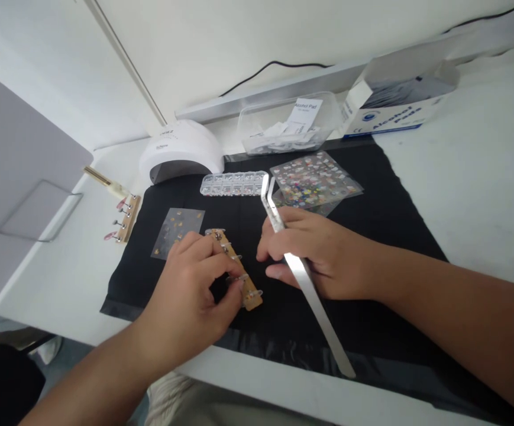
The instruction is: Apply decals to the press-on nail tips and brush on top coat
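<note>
Holding the slim light-wood stand (252, 303) steady matters most here, since the small clear plastic tips along it look easy to knock askew. Light, even pressure from the thumb and index finger of the left hand (194, 284) would suit such a thin piece, with the other fingers kept off its neighbours. The stand lies on the black mat (150, 284), running obliquely between the hands, its near end just beside the left fingertips. These are closed on the clear tip (240, 277) that is 2nd from that end; how firmly, I cannot tell.

Right of the stand and apart from it, the right hand (327, 251) grasps the long silver metal tweezers (303, 277), whose bent points face away from the stand, slightly parted. Keeping them angled off like that looks sensible while bare fingers do the fine handling. Beyond the stand sits a clear compartment case (233, 184); to its left, a translucent sheet with gold pieces (168, 228).
</note>
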A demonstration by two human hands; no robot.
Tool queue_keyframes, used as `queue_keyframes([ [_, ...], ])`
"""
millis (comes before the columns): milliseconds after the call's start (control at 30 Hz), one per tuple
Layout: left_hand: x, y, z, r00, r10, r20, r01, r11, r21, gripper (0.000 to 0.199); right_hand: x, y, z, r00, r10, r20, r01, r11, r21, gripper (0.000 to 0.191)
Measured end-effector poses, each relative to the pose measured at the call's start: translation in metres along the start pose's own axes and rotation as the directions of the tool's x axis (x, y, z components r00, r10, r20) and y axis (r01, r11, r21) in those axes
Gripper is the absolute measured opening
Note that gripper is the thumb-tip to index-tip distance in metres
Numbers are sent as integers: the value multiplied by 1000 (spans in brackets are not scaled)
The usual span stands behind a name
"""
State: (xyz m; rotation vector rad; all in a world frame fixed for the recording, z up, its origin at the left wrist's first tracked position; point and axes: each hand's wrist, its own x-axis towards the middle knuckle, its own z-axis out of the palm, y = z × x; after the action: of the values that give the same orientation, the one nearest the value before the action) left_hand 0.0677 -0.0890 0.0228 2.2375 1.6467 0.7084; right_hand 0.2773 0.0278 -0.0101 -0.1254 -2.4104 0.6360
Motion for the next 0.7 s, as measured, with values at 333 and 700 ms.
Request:
queue_keyframes([
  [333, -1, -3, -7, 999, -15, -42, 11, 996, -92, 7, -3, 11, -1, 966, 86, -245, -70, 995, 73, 15],
  [700, 14, -36, -60, 961, 149, 235, -174, 981, 90, 55, -4, 13, -3, 973, 139, -184, -138, 990, 20, 16],
])
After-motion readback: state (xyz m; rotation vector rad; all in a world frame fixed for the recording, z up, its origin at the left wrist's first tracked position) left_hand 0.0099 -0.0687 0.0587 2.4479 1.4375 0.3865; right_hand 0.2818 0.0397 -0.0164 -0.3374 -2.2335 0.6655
